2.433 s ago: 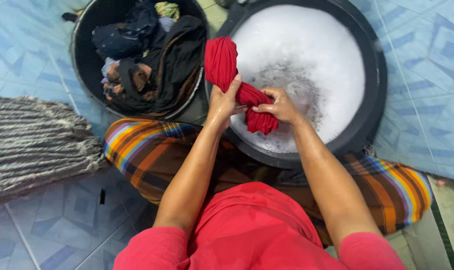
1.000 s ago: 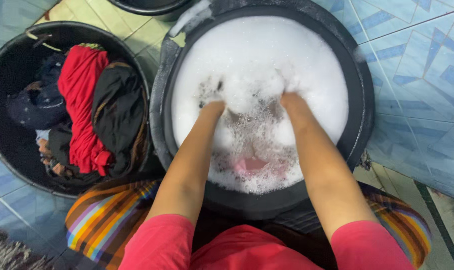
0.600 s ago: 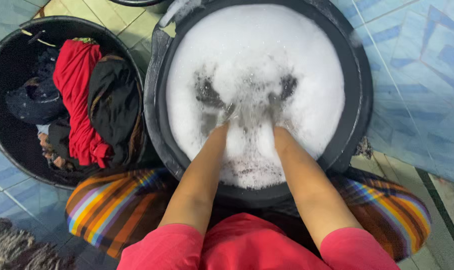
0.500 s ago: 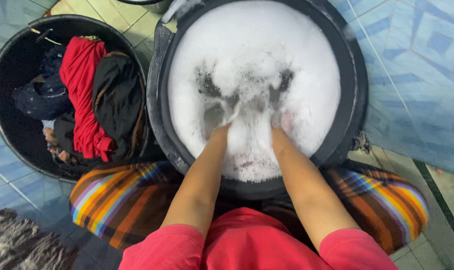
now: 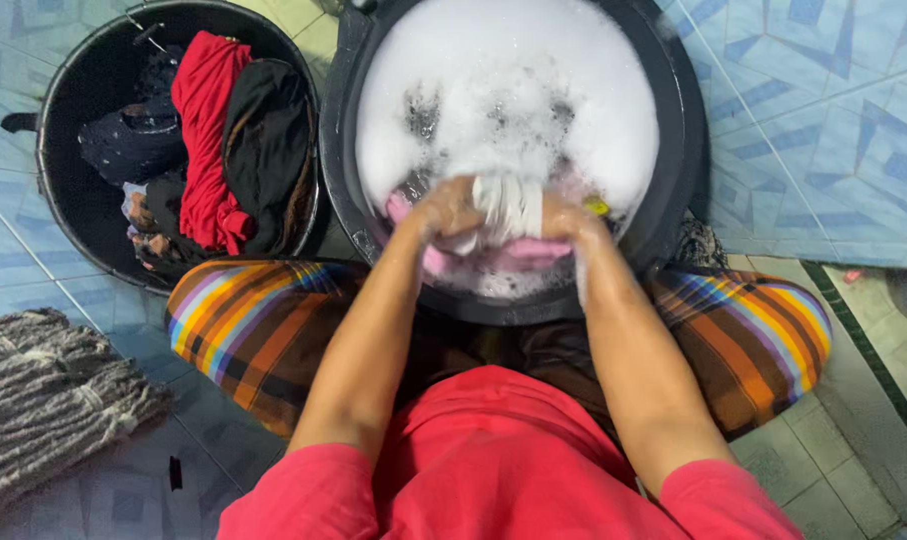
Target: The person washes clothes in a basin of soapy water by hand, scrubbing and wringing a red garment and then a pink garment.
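Gripping a bunched cloth (image 5: 508, 208), white with pink below, both hands sit at frame centre just over the near rim of the suds tub (image 5: 685, 150). Left hand (image 5: 443, 212) closed on the cloth's left end, right hand (image 5: 570, 218) closed on its right end, knuckles near each other, so the fabric is squeezed into a tight wad between them; looks like a scrubbing or wringing grip, held low so drips fall back into the tub. More pink cloth (image 5: 533, 255) trails under the hands into the water. A small yellow bit (image 5: 597, 207) shows beside the right hand, cannot tell what it is. Foam (image 5: 513, 70) covers most of the tub, broken into dark patches near the hands. Second tub (image 5: 83, 180), upper left, touching or just beside the first, holds a wet pile within arm's reach: red garment (image 5: 208, 130) draped on top, black one (image 5: 268, 140) beside it, darker items to the left. Person sits close behind the suds tub, striped skirt (image 5: 263, 325) spread to both sides, red shirt (image 5: 503, 460) at bottom. Mop head (image 5: 43, 400) lies lower left on the blue tile floor (image 5: 823, 110).
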